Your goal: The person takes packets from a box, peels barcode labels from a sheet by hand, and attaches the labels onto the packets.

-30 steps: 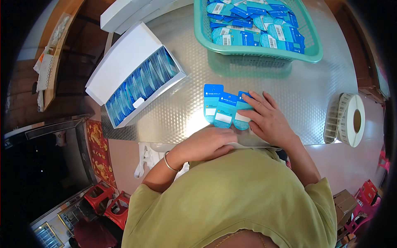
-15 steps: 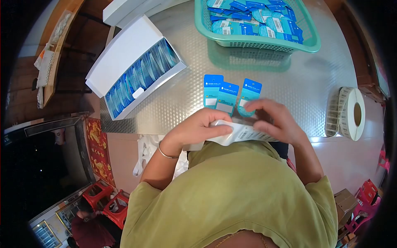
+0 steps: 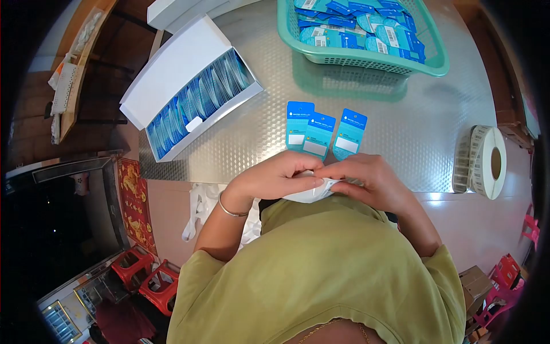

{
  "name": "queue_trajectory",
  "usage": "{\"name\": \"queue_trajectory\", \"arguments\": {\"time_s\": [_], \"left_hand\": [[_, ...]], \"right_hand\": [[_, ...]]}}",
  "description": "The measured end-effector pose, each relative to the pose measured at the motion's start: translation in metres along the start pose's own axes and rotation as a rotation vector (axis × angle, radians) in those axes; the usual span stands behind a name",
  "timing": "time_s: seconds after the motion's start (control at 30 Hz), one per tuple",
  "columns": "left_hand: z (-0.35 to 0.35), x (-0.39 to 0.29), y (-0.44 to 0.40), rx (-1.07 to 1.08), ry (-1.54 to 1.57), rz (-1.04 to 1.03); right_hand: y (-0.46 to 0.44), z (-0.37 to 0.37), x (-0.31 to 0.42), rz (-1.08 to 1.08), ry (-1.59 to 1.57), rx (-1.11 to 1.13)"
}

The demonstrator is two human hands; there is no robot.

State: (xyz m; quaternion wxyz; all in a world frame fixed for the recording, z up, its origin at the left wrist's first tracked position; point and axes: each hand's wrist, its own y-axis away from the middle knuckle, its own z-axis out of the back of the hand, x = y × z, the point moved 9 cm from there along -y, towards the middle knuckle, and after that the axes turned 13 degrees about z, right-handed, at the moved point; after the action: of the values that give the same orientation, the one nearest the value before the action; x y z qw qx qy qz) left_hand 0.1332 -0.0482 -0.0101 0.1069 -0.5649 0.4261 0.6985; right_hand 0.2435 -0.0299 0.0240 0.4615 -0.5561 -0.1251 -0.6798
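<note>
Close to my body, at the near edge of the metal table, my left hand (image 3: 275, 176) is closed on a white strip of labels (image 3: 310, 194). My right hand (image 3: 375, 179) pinches the same strip, its fingertips almost touching my left fingers. Much of the strip is hidden by the hands. Just beyond them lie three blue-and-teal cards with blank white panels: a left card (image 3: 299, 117), a middle card (image 3: 319, 132) overlapping it, and a right card (image 3: 350, 129) a little apart.
An open white box (image 3: 179, 71) packed with blue cards stands at the left. The green basket (image 3: 366, 62) at the back holds many barcoded cards. A roll of barcode labels (image 3: 487, 163) stands at the right edge of the table (image 3: 424, 149). Red stools (image 3: 160, 286) are on the floor.
My right hand has moved left and down onto the strip, from above the right card. The strip's printed barcodes, visible before, are now mostly covered. The view has shifted slightly.
</note>
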Motion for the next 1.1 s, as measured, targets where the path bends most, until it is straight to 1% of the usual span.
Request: {"name": "queue_trajectory", "arguments": {"time_s": [0.03,0.13,0.23,0.27,0.33,0.37,0.43,0.47,0.53,0.57,0.6,0.63,0.67,0.8,0.97,1.1], "left_hand": [[-0.004,0.010,-0.001,0.044,0.096,0.085],[-0.011,0.019,-0.005,0.054,0.341,0.135],[-0.012,0.024,-0.008,0.053,0.424,0.143],[-0.011,0.024,-0.008,0.037,0.376,0.136],[-0.009,0.023,-0.009,0.003,0.281,0.122],[-0.005,0.023,-0.009,-0.050,0.169,0.130],[0.002,0.020,-0.007,-0.154,-0.056,0.145],[0.004,0.008,-0.005,-0.218,-0.234,0.054],[-0.003,-0.016,-0.002,-0.343,-0.590,-0.134],[-0.008,-0.022,-0.002,-0.385,-0.671,-0.214],[-0.016,-0.026,-0.002,-0.427,-0.752,-0.294],[-0.023,-0.029,-0.001,-0.468,-0.831,-0.375],[-0.029,-0.017,-0.010,-0.386,-0.878,-0.266],[-0.037,-0.019,-0.018,-0.419,-0.914,-0.303],[-0.039,-0.023,-0.024,-0.438,-0.939,-0.318],[-0.033,-0.023,-0.027,-0.504,-0.928,-0.373]], "right_hand": [[0.000,0.002,0.000,0.013,0.049,-0.002],[0.003,0.005,0.002,0.050,0.145,-0.022],[0.003,0.005,0.005,0.083,0.191,-0.019],[0.003,0.005,0.006,0.093,0.203,-0.012],[0.003,0.008,0.008,0.041,0.060,-0.018],[0.003,0.009,0.007,0.014,-0.012,-0.020],[0.005,0.021,0.004,0.045,-0.044,-0.070],[0.007,0.028,0.001,0.060,-0.058,-0.094],[0.024,0.036,-0.035,-0.146,-0.300,-0.279],[0.033,0.038,-0.052,-0.248,-0.422,-0.372],[0.037,0.041,-0.059,-0.299,-0.393,-0.336],[0.036,0.041,-0.063,-0.314,-0.394,-0.347],[0.036,0.041,-0.068,-0.330,-0.394,-0.359],[0.040,0.039,-0.087,-0.459,-0.401,-0.363],[0.033,0.042,-0.092,-0.480,-0.399,-0.314],[0.033,0.041,-0.095,-0.524,-0.418,-0.258]]}}
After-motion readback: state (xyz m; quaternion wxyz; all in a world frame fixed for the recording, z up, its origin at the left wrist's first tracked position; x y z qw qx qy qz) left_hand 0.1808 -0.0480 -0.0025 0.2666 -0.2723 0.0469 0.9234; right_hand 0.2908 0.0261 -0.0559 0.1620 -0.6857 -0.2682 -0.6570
